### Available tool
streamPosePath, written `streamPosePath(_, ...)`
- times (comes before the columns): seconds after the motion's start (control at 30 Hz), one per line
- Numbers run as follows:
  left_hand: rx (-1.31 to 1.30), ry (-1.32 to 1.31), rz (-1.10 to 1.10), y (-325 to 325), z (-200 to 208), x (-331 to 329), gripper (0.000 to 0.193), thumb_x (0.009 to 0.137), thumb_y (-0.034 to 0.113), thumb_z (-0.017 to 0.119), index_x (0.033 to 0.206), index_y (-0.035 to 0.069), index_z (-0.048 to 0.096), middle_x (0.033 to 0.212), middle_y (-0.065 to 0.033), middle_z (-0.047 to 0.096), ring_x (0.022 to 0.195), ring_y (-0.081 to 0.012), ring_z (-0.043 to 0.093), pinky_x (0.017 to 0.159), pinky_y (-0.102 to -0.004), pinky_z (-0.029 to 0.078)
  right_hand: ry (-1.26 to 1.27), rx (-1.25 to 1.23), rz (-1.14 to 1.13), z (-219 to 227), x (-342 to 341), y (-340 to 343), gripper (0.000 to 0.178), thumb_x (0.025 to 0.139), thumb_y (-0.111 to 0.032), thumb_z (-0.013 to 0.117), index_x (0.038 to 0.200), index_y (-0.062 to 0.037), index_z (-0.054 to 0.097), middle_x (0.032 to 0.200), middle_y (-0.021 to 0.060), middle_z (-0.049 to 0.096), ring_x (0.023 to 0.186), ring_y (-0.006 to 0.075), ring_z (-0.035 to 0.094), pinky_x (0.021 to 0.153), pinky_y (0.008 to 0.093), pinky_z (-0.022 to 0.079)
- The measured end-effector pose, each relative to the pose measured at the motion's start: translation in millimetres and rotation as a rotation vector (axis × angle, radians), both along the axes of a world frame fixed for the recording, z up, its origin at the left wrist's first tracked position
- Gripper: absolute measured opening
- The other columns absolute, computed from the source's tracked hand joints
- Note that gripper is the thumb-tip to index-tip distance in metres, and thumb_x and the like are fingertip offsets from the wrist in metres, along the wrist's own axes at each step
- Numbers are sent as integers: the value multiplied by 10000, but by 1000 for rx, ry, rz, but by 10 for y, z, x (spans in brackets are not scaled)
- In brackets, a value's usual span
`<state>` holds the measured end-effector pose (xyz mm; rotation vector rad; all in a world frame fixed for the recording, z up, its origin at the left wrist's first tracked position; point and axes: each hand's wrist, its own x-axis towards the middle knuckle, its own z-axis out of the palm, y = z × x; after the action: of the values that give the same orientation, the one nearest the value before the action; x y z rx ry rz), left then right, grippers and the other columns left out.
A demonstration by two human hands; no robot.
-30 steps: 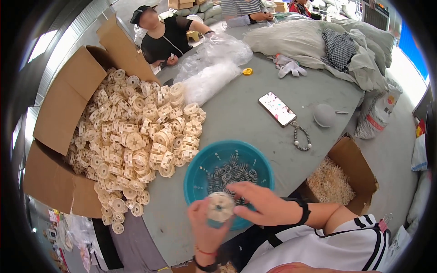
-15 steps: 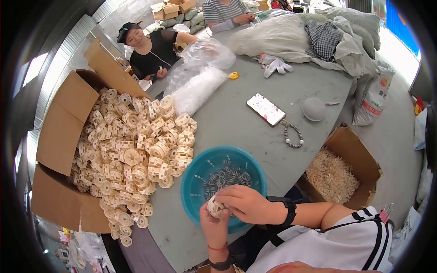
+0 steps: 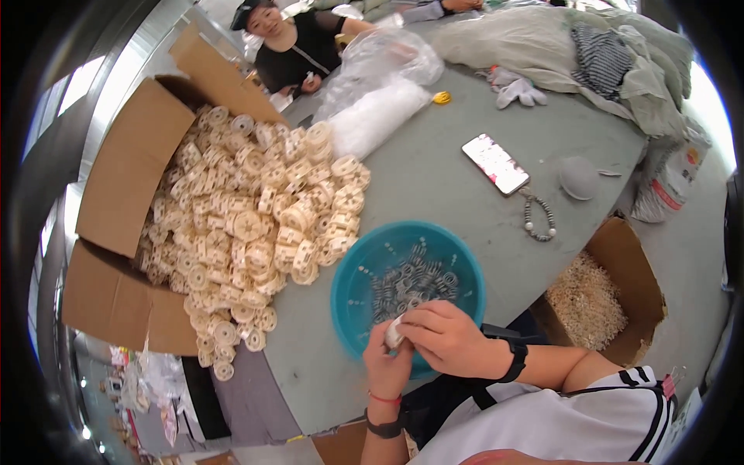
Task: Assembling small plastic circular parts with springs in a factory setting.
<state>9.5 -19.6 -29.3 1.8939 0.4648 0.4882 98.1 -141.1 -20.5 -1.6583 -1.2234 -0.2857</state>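
Note:
A round cream plastic part [image 3: 394,333] is held over the near rim of a teal basin [image 3: 341,267]. My left hand [image 3: 386,364], with a red cord at the wrist, grips it from below. From the other side my right hand [image 3: 448,337] reaches across, its fingers closed and pressed on the part, partly covering it. Whether a smaller piece sits under those fingertips is hidden. In the basin lie many small metal coil springs [image 3: 415,279]. A large heap of similar cream slotted plastic parts [image 3: 248,225] spills onto the table at the left.
Behind the heap stands an open cardboard box [image 3: 132,170]. Clear plastic bags [image 3: 380,116], a phone [image 3: 496,164] with a beaded strap, a grey round object [image 3: 579,180] and a glove [image 3: 518,87] lie farther back. Another person [image 3: 298,46] works across the table. A box of small pale pieces [image 3: 589,302] stands right.
The view has shifted, so the table and heap appear higher and the basin farther right. Both hands stay on the cream part, which is tilted differently and more covered by fingers.

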Motion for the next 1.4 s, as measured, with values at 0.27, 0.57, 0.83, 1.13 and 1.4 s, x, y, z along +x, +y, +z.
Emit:
streamPosePath(0.27,-83,-4,121,65,-107,-3,340,727,3,652,1050,31,548,910,-53,614,812,-102,571,724,-244,472,120,-122,92,76,-41,40,279,699,-6,634,971,-63,600,949,105,524,889,290,522,769,365,432)
streamPosePath(0.57,-612,-55,-174,64,2,-38,411,806,1,648,1136,-10,403,1078,-109,556,1009,-161,546,871,-291,458,481,-8,-43,33,-12,-6,101,818,-61,588,904,-16,559,916,145,519,701,308,592,604,345,494)
streamPosePath(0.83,-789,-68,-87,163,-46,-99,155,913,114,521,1006,-4,486,991,-94,594,903,-147,593,813,-284,490,520,-5,-51,-19,24,21,98,823,-35,568,917,-16,549,971,151,531,774,316,586,650,347,488)
streamPosePath(1.13,-154,-165,137,135,-47,65,181,925,168,518,936,-12,528,1148,-174,575,1013,-203,575,843,-326,461,873,75,77,-166,47,76,90,865,-15,522,951,7,537,932,103,564,804,187,601,662,295,480)
streamPosePath(1.4,-552,-154,91,472,-60,-186,180,954,190,447,971,24,516,1051,-98,578,956,-191,587,837,-338,483,916,275,1,-118,403,-342,140,913,-57,489,1022,3,552,1000,68,610,907,119,573,804,266,465)
